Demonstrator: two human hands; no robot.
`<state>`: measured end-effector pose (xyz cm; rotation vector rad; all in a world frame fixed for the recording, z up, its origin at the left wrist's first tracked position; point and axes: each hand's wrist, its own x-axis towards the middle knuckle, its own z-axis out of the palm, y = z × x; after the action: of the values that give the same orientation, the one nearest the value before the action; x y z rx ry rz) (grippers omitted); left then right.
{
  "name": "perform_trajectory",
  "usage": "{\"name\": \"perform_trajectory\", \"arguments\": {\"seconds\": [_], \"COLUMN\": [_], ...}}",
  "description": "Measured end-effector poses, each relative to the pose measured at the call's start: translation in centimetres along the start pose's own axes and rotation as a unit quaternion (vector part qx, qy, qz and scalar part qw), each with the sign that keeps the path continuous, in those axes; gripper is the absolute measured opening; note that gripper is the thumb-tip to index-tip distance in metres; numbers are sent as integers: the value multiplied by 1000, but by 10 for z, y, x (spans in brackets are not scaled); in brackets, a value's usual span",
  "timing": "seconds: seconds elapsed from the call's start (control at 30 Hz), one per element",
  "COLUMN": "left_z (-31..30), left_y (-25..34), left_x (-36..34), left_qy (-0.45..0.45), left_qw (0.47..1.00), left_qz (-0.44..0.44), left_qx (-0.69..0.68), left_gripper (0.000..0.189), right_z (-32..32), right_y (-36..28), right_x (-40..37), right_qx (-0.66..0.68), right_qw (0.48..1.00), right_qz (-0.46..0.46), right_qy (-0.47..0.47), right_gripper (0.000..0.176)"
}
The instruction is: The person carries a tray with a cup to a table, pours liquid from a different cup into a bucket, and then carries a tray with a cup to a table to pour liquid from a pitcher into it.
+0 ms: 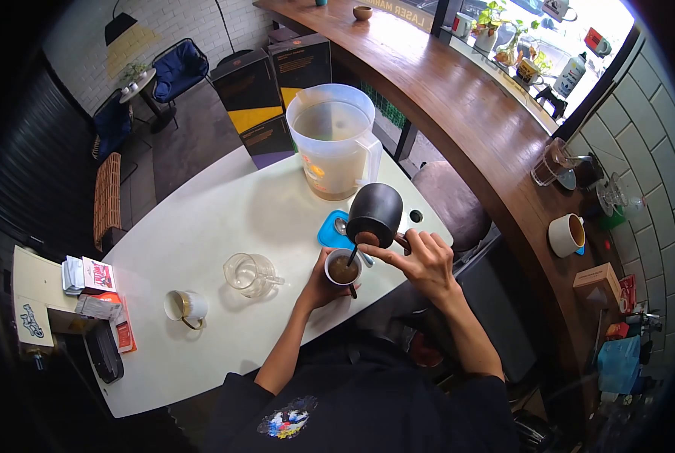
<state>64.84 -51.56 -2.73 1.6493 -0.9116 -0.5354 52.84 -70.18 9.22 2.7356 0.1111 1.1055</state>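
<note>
My left hand (319, 278) is closed round a small white cup (342, 283) with brown liquid in it, held near the table's front edge. My right hand (428, 263) grips the handle of a black gooseneck kettle (375, 210), index finger stretched along its underside. The kettle is tipped, and its thin spout (353, 254) points down into the cup. Just behind the cup lies a blue tray (328, 233) with a spoon (341, 226) on it. A large translucent plastic pitcher (333, 162) stands beyond the kettle.
To the left on the white table (224, 226) are a glass jug (248, 275) and a white mug (191, 305) with a gold handle. A card holder (88, 275) stands at the far left. Along the right runs a wooden counter (466, 121) bearing a cream mug (564, 235) and a cardboard box (597, 279).
</note>
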Motion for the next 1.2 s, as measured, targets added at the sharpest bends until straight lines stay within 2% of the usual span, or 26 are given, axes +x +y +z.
{"name": "perform_trajectory", "arguments": {"seconds": [0.5,0.67,0.8,0.87,0.93,0.97,1.03,1.1,1.17,1.2], "left_z": [-1,-1,-1,-2,-3,-3,-2,-1,-1,-2], "left_y": [2,5,6,6,9,11,11,11,10,9], "left_x": [0,-2,-4,-5,-5,-5,-6,-6,-7,-7], "left_qy": [0,12,39,62,65,64,69,73,75,74], "left_qw": [1000,999,999,998,997,997,997,997,997,997], "left_qz": [-2,-43,-23,19,24,30,16,3,9,8], "left_qx": [5,-28,-12,19,27,35,16,-4,-8,-8], "left_gripper": [78,76,74,74,75,76,77,78,78,78], "right_z": [1,8,6,4,4,5,7,9,15,12], "right_y": [-2,-3,-8,-11,-11,-11,-10,-6,-3,-3], "right_x": [-3,-10,-13,-14,-18,-21,-27,-35,-43,-42], "right_qx": [-11,-4,25,35,96,97,171,206,269,283], "right_qw": [1000,1000,997,995,980,980,942,921,886,861], "right_qz": [-4,3,58,78,154,153,264,298,363,397], "right_qy": [-9,-5,-41,-57,-83,-83,-121,-142,-107,-143], "right_gripper": [71,70,68,69,71,71,77,81,83,85]}}
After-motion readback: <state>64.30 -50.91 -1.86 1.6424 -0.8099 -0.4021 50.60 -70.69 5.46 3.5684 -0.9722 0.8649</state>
